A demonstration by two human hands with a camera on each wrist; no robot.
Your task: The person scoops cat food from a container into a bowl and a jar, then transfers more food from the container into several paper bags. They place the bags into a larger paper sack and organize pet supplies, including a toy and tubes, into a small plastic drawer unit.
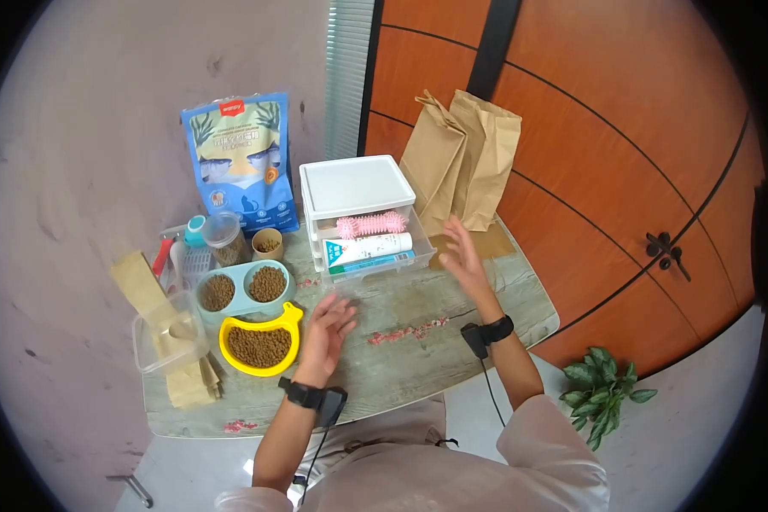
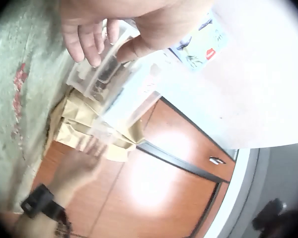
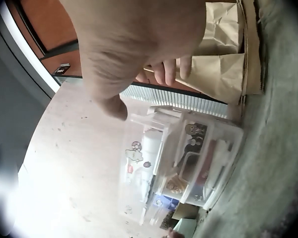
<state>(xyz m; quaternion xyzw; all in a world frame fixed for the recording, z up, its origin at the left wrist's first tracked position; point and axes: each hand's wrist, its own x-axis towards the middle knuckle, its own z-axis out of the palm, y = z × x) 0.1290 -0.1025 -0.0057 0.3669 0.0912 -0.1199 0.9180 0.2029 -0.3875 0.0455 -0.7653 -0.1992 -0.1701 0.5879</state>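
A small white-topped drawer unit (image 1: 357, 186) stands at the back middle of the table, a clear drawer pulled out at its front. Inside lie a pink spiky toy (image 1: 371, 224), a white tube (image 1: 367, 248) and a teal box (image 1: 372, 263). My left hand (image 1: 322, 335) hovers in front of the unit's left side, fingers loosely bent, holding nothing. To the unit's right, my right hand (image 1: 469, 266) is raised with fingers spread and empty. In the right wrist view, the clear drawers (image 3: 201, 163) show beyond my right hand (image 3: 139, 49), apart from it.
Brown paper bags (image 1: 461, 158) stand behind on the right. At the left are a blue food bag (image 1: 239, 162), a blue double bowl (image 1: 241, 299), a yellow bowl (image 1: 291, 322) with kibble, a jar (image 1: 224, 239), a paper cup (image 1: 267, 244), a clear container (image 1: 169, 337) and folded paper (image 1: 192, 384).
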